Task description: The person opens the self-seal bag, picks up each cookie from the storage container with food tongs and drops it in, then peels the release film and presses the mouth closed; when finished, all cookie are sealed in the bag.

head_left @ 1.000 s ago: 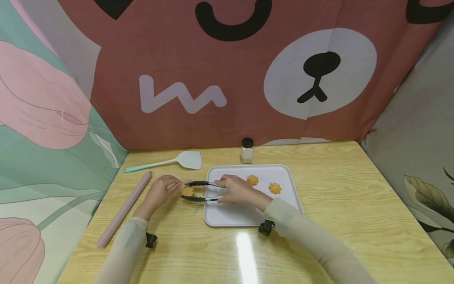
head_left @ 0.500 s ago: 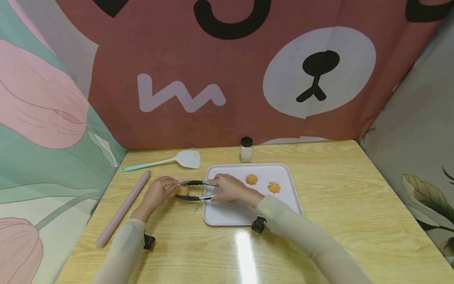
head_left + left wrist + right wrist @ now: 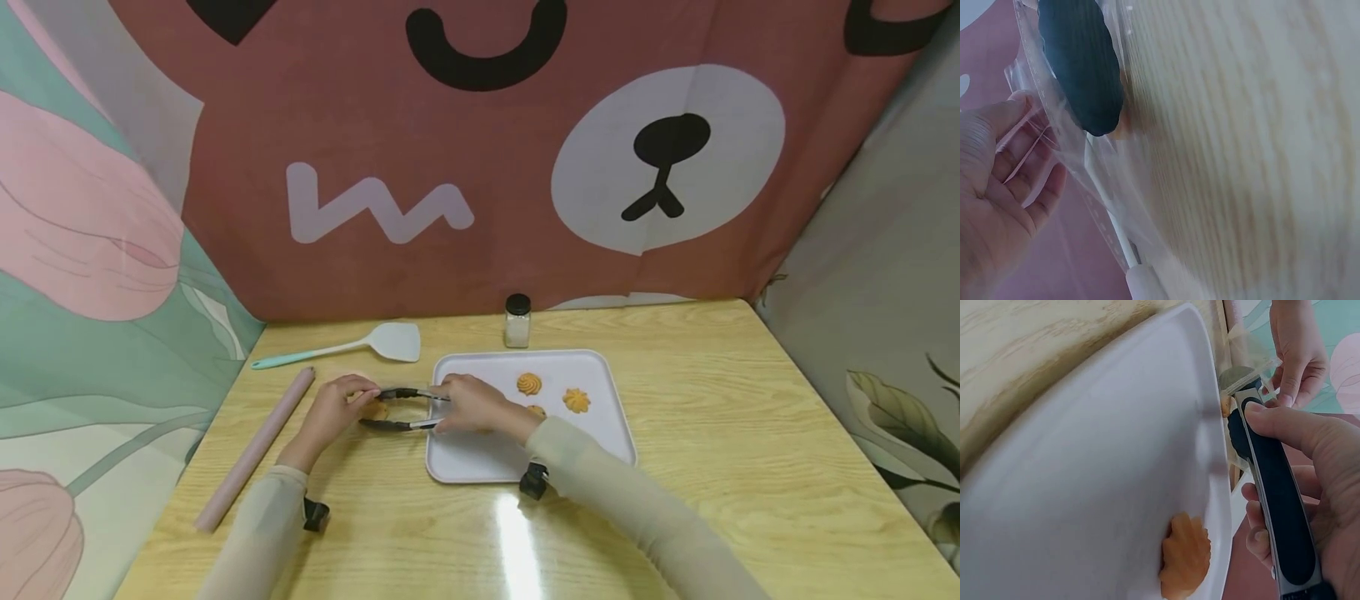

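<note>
My left hand (image 3: 330,412) pinches the edge of a clear plastic bag (image 3: 1094,159) between thumb and fingertips, left of the white tray (image 3: 480,468). Over the tray's left side, my right hand (image 3: 474,404) grips metal tongs (image 3: 1275,494) with dark grips and dark tips. In the left wrist view, one dark tong tip (image 3: 1082,75) lies within the bag's mouth. A round golden cookie (image 3: 378,410) sits between the tong tips, partly hidden by the bag and tips. On the tray lie a swirl cookie (image 3: 528,383), a flower-shaped cookie (image 3: 577,400), and another cookie (image 3: 536,410) half covered by my right wrist.
A white spatula (image 3: 396,342) with a mint handle lies at the back left. A pinkish rolled cylinder (image 3: 258,446) lies left of my left hand. Behind the tray stands a small black-lidded jar (image 3: 517,321). A printed cloth (image 3: 360,275) hangs at the table's back edge.
My right hand has moved left with the tongs, carrying the cookie closer to my left hand and into the bag's mouth. A cookie on the tray has come partly into view beside my right wrist.
</note>
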The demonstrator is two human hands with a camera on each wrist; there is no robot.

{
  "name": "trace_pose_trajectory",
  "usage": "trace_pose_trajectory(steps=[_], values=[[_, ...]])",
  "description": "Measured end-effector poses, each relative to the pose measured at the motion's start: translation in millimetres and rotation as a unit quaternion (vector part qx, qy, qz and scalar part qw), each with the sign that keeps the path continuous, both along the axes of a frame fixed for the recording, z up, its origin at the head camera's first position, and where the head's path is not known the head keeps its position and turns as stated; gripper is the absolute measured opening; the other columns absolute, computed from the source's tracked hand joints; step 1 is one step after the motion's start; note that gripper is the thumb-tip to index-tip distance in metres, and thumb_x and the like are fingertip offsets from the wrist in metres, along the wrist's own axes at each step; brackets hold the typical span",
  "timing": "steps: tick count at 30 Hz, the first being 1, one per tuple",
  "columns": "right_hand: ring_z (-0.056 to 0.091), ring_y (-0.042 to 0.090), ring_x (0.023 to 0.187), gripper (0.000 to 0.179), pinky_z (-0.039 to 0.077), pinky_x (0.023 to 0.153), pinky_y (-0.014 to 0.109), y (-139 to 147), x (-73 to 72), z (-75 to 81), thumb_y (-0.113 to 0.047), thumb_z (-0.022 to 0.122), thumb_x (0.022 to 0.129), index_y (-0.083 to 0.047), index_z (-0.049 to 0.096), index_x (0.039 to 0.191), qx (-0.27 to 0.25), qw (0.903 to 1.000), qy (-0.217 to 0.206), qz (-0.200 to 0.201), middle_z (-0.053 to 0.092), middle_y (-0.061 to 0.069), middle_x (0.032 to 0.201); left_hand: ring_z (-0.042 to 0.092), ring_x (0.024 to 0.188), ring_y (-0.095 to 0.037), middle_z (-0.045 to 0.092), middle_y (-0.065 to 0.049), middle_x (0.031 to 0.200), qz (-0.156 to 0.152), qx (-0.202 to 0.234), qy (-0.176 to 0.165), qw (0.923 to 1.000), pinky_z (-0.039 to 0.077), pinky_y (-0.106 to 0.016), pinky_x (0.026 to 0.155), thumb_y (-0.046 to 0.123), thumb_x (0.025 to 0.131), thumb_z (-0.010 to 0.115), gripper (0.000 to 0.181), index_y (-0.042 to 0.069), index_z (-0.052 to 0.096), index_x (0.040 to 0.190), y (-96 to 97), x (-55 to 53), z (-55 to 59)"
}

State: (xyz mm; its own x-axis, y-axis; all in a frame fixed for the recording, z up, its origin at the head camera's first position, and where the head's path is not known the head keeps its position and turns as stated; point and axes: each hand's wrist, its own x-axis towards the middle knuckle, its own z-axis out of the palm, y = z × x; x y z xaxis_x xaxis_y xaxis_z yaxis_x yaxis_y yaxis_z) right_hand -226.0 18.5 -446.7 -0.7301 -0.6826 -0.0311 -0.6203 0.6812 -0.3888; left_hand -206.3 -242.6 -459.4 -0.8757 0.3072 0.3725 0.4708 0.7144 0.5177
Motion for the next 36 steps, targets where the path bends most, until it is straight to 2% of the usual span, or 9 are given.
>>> trace_pose_trajectory(steps=[5,11,17,20,27,32,36], values=[[0.052,0.011,0.081,0.074,0.047,0.071,0.025,-2.2,0.3,-0.5,-0.042,0.080,0.073,-0.012,0.053,0.136,-0.002,0.9999,0.008,-0.009,0.061,0.005,0.114,0.064,0.089,-0.027,0.069,-0.008,0.094,0.005,0.004,-0.007,1.0000,0.053,-0.047,0.079,0.008,0.087,0.068,0.008,0.007,0.074,0.092,-0.8,0.0,-1.8],[0.056,0.015,0.090,0.077,0.049,0.077,0.027,0.7,1.2,0.4,-0.043,0.081,0.072,-0.013,0.051,0.137,-0.007,0.9999,0.001,-0.014,0.060,0.006,0.115,0.064,0.091,-0.028,0.069,-0.008,0.095,0.001,0.010,-0.012,0.9999,0.053,-0.046,0.080,0.008,0.087,0.068,0.008,0.006,0.074,0.092,-2.2,-0.4,-4.4],[0.055,0.015,0.091,0.079,0.048,0.077,0.028,8.1,2.5,2.6,-0.045,0.080,0.072,-0.011,0.050,0.138,-0.013,0.9997,-0.009,-0.016,0.060,0.006,0.115,0.065,0.088,-0.028,0.069,-0.009,0.093,-0.001,0.009,0.005,0.9999,0.053,-0.045,0.078,0.007,0.086,0.069,0.008,0.005,0.074,0.091,-2.7,0.2,-4.5],[0.055,0.016,0.094,0.079,0.048,0.079,0.028,12.8,4.9,5.9,-0.044,0.080,0.073,-0.010,0.049,0.138,-0.008,0.9997,-0.015,-0.017,0.059,0.006,0.116,0.064,0.089,-0.027,0.069,-0.008,0.093,-0.001,0.007,0.002,1.0000,0.053,-0.045,0.078,0.008,0.086,0.068,0.008,0.005,0.074,0.092,-3.1,0.5,-4.6],[0.056,0.020,0.098,0.078,0.049,0.080,0.032,27.9,13.6,13.2,-0.039,0.080,0.074,-0.007,0.049,0.138,-0.014,0.9994,-0.027,-0.019,0.058,0.009,0.120,0.064,0.090,-0.027,0.069,-0.007,0.094,0.001,0.002,-0.009,1.0000,0.053,-0.045,0.080,0.008,0.087,0.068,0.009,0.005,0.074,0.094,-3.5,1.9,-3.9],[0.056,0.017,0.095,0.077,0.049,0.074,0.030,44.9,19.6,8.1,-0.039,0.081,0.073,-0.008,0.051,0.136,-0.041,0.9983,-0.031,-0.029,0.059,0.007,0.118,0.064,0.089,-0.028,0.069,-0.008,0.093,0.004,-0.004,-0.002,1.0000,0.053,-0.045,0.080,0.006,0.085,0.069,0.009,0.004,0.074,0.093,-3.2,1.0,-4.7],[0.057,0.018,0.098,0.076,0.049,0.073,0.030,58.5,24.8,6.0,-0.039,0.081,0.073,-0.008,0.052,0.136,-0.058,0.9973,-0.031,-0.032,0.059,0.007,0.119,0.065,0.089,-0.028,0.070,-0.009,0.093,0.003,-0.002,-0.002,1.0000,0.053,-0.045,0.081,0.005,0.085,0.069,0.009,0.003,0.074,0.093,-2.6,1.2,-4.2]])
